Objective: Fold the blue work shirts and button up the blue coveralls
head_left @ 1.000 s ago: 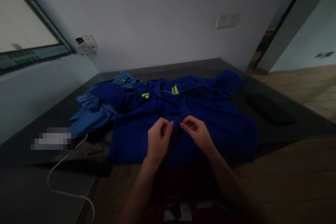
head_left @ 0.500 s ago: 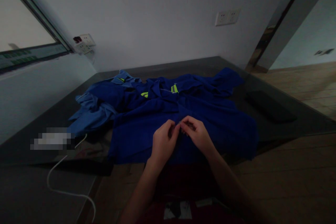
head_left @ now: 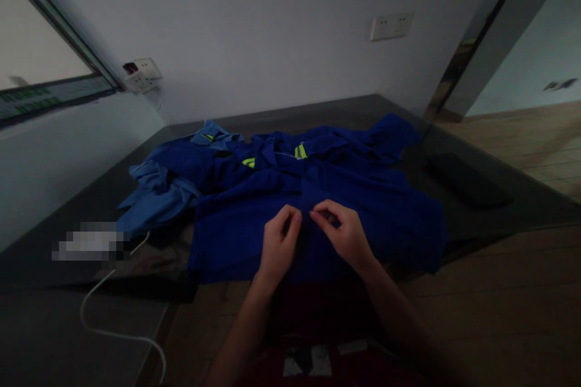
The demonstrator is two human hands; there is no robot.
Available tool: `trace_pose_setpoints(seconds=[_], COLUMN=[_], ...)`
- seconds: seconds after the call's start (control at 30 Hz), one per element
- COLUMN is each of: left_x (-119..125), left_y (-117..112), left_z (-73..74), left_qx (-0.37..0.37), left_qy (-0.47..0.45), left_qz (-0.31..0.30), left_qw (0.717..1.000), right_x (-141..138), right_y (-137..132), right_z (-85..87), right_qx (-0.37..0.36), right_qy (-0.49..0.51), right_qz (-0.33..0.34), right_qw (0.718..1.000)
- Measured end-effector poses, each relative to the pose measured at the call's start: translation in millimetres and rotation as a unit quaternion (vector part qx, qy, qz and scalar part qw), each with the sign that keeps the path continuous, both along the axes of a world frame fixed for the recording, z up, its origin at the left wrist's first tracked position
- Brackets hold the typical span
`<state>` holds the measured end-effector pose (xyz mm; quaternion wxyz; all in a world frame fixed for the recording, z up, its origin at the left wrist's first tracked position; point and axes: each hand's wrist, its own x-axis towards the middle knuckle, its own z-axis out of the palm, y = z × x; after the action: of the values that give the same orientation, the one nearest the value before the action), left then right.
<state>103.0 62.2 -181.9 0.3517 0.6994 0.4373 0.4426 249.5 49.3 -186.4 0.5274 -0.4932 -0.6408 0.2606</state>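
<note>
A dark blue work jacket (head_left: 254, 211) with yellow-green reflective strips lies spread on a dark table (head_left: 521, 205). My left hand (head_left: 278, 249) and my right hand (head_left: 345, 234) sit close together at the middle of its front, near the table's front edge. Both hands have fingers curled in a pinch on the jacket's front edges along the opening. What sits between the fingertips is too small and dark to make out. A lighter blue garment (head_left: 157, 196) lies bunched at the jacket's left side.
A flat black object (head_left: 467, 180) rests on the table at the right. A white cable (head_left: 113, 308) loops off the table's left front corner beside a blurred patch (head_left: 88, 242). Wall sockets (head_left: 391, 25) are behind, with another socket (head_left: 140, 75) by the window.
My two hands drew together at the jacket's front, then parted slightly. The view shifted a little; the jacket lies as before.
</note>
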Motion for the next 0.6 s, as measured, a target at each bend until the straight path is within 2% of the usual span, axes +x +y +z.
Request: trace_pose_setpoints(seconds=[0.2, 0.37, 0.5, 0.6], left_x=[-1.8, -1.1, 2.9, 5.4], left_y=[-0.9, -0.1, -0.7, -2.4], left_z=[-0.5, -1.8, -3.9, -3.2], left_qx=[0.021, 0.076, 0.113, 0.120], left_qy=[0.030, 0.109, 0.184, 0.231], left_qz=[0.008, 0.013, 0.020, 0.018], left_qw=[0.999, 0.991, 0.976, 0.965], right_x=[-2.0, -4.3, -6.2, -3.5], right_y=[-0.6, -1.7, -2.2, -1.8], right_z=[-3.4, -8.3, -7.8, -6.5], right_qx=[0.072, 0.101, 0.100, 0.079], right_qy=[-0.073, -0.160, -0.250, -0.271], right_qz=[-0.041, -0.061, -0.070, -0.058], right_qw=[0.994, 0.980, 0.960, 0.958])
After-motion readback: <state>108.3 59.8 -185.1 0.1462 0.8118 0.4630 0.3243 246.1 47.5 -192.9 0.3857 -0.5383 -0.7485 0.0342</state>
